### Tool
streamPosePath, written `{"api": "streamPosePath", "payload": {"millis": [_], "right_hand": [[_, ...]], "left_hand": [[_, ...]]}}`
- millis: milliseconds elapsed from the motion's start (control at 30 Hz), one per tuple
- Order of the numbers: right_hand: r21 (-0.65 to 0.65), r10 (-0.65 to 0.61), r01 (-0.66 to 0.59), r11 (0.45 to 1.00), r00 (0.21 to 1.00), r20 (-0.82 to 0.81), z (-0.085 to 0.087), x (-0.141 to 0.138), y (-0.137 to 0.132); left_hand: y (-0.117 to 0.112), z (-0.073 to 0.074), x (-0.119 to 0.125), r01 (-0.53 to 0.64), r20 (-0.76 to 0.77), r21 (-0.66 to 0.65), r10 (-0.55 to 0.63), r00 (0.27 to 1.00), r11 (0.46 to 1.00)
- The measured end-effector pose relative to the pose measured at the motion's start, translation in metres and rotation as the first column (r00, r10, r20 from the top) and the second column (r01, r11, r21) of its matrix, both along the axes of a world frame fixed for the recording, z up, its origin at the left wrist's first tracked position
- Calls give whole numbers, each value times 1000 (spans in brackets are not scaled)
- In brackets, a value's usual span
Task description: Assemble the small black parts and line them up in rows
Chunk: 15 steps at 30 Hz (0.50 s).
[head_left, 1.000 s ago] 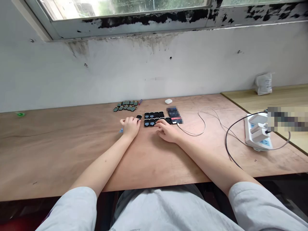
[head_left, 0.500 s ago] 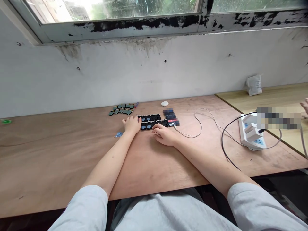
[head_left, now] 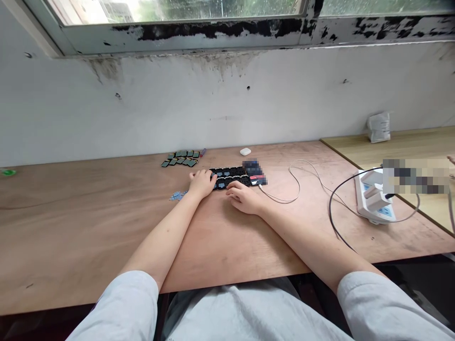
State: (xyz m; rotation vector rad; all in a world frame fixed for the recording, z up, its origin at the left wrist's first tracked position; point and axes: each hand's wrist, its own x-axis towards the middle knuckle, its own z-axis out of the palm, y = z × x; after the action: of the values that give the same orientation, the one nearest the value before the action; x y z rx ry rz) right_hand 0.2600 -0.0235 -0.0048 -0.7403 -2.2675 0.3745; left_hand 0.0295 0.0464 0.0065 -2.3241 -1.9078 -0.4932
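Note:
Two rows of small black square frames [head_left: 233,181] lie side by side in front of me, some with light-blue pieces in them. At their left end rests my left hand [head_left: 203,183], touching them with its fingers apart; its far fingertips are partly hidden. My right hand [head_left: 244,198] lies at the near edge of the front row, fingers loosely bent and apart, its fingertips close to the frames. It holds nothing that I can see. Left of my left hand is a small heap of blue pieces [head_left: 177,195]. Behind it, several dark square pieces with greenish faces [head_left: 181,161] lie in two rows.
A dark, partly blurred device [head_left: 254,173] with a white cable [head_left: 280,201] adjoins the frames. A white case [head_left: 245,151] sits near the wall. To the right is a power strip [head_left: 373,201] with plugs. A green item [head_left: 9,173] lies far left.
My left hand has shifted right, and the rows of black frames have moved right with it. The gap before the dark device has closed. My right hand is nearly still.

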Motion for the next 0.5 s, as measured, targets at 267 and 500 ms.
{"api": "streamPosePath", "payload": {"millis": [267,500], "right_hand": [[33,-31,30,999,999,30,1,0,-1],[163,-466,442,882,870,161,2,4,8]], "left_hand": [[-2,1,0,46,35,11,-46,998,999],[-30,5,-43,-20,9,107,19,1000,994]]}}
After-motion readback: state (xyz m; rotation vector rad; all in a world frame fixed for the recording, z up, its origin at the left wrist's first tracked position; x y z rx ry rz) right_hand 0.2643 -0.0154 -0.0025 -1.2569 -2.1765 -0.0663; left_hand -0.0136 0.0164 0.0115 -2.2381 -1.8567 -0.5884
